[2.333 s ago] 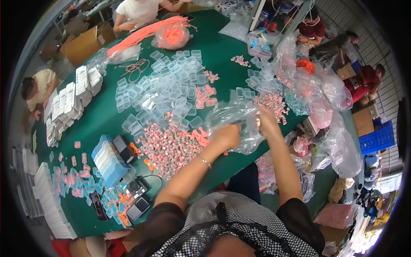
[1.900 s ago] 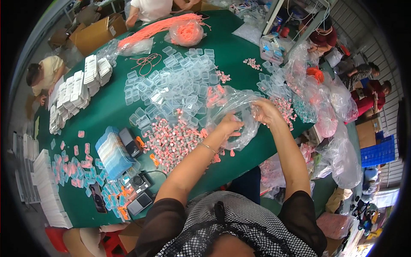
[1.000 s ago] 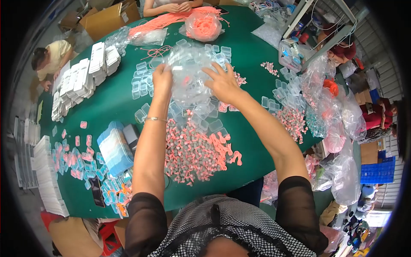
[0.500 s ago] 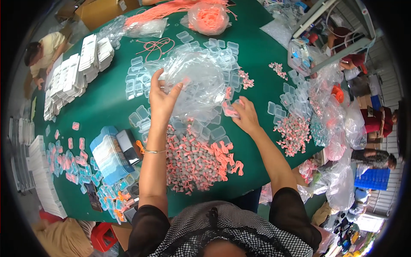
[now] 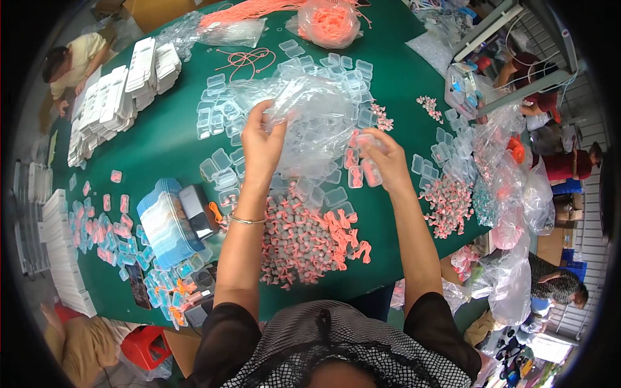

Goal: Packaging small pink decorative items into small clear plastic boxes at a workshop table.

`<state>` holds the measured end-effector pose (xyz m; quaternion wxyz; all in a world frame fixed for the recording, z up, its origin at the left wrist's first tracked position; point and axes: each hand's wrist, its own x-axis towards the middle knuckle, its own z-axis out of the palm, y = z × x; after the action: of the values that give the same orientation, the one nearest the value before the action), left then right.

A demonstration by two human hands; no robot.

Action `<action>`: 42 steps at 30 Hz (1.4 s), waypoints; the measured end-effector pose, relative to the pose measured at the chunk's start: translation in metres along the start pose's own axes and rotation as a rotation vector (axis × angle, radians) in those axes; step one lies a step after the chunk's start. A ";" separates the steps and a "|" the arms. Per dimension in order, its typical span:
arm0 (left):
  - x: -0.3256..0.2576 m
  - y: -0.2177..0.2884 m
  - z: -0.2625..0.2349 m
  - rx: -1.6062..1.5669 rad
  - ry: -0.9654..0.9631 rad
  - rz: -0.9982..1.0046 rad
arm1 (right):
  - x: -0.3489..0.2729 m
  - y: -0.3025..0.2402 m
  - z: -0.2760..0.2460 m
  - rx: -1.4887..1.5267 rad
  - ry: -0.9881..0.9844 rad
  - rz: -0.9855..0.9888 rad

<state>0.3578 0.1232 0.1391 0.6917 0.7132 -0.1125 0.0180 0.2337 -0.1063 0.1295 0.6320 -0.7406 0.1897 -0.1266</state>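
My left hand (image 5: 264,143) is closed on the near left edge of a large clear plastic bag (image 5: 317,123), its thumb and fingers pinching the film. In my right hand (image 5: 390,161) is a small clear plastic box (image 5: 371,172) with pink contents, held tilted just right of the bag. Beside it on the green table lies another pink-filled box (image 5: 355,177). Many empty clear boxes (image 5: 210,121) lie around and partly under the bag. Between my forearms spreads a heap of grey-and-pink small pieces (image 5: 294,242), with bundled pink cords (image 5: 346,229) along its right side.
White trays (image 5: 103,107) are stacked at the far left, near another person (image 5: 74,64). Blue pouches (image 5: 165,223) and filled boxes (image 5: 119,242) lie left of my arm. A bag of pink cord (image 5: 330,24) sits at the back. More pink pieces (image 5: 446,207) lie at right.
My right hand has lifted and turned with a box, shifting right; a pink-filled box now shows on the table beside it. My left hand still grips the bag. The whole view has shifted slightly.
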 end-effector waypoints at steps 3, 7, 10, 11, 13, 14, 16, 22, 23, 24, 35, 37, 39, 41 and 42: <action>-0.001 0.003 0.007 0.103 0.016 0.135 | -0.001 -0.065 0.046 0.180 -0.422 0.289; -0.008 -0.003 0.011 0.110 -0.041 0.095 | 0.071 -0.022 0.105 0.514 -0.260 0.324; 0.001 -0.008 -0.001 -0.027 -0.020 -0.069 | 0.091 -0.030 0.131 0.141 -0.166 0.441; 0.005 -0.010 -0.003 -0.143 0.044 -0.158 | 0.087 -0.028 0.127 0.136 -0.162 0.446; 0.009 0.001 -0.017 -0.149 0.066 -0.193 | 0.059 -0.037 0.117 -0.366 -0.124 -0.249; 0.011 0.001 -0.023 -0.125 0.077 -0.177 | 0.041 -0.058 0.093 -0.105 -0.311 -0.083; 0.014 -0.002 -0.025 -0.081 0.115 -0.112 | 0.022 -0.049 0.044 -0.025 -0.232 0.102; 0.002 0.009 -0.013 -0.081 0.134 -0.134 | -0.030 0.085 0.003 -1.041 0.175 -0.313; 0.002 0.006 -0.014 -0.079 0.134 -0.135 | -0.028 0.096 -0.002 -0.912 0.109 -0.167; 0.001 0.004 -0.016 -0.034 0.139 -0.102 | -0.027 0.102 -0.004 -0.779 0.043 -0.023; -0.010 -0.002 -0.019 -0.034 0.154 -0.068 | 0.013 0.087 0.012 -0.602 0.013 0.403; -0.010 -0.002 -0.019 0.017 0.153 -0.046 | 0.020 0.092 -0.003 -0.639 0.098 0.222; -0.011 0.002 -0.018 -0.011 0.147 -0.061 | 0.029 0.085 -0.004 -0.668 0.179 0.046; -0.011 0.001 -0.022 -0.033 0.143 -0.072 | 0.040 0.047 0.011 -1.027 0.002 0.024; -0.010 -0.002 -0.020 -0.016 0.125 -0.053 | 0.043 0.048 0.011 -1.114 -0.019 -0.034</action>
<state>0.3508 0.1442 0.1360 0.7034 0.7077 -0.0505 0.0433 0.2710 -0.1220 0.0778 0.1447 -0.9669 0.2101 -0.0108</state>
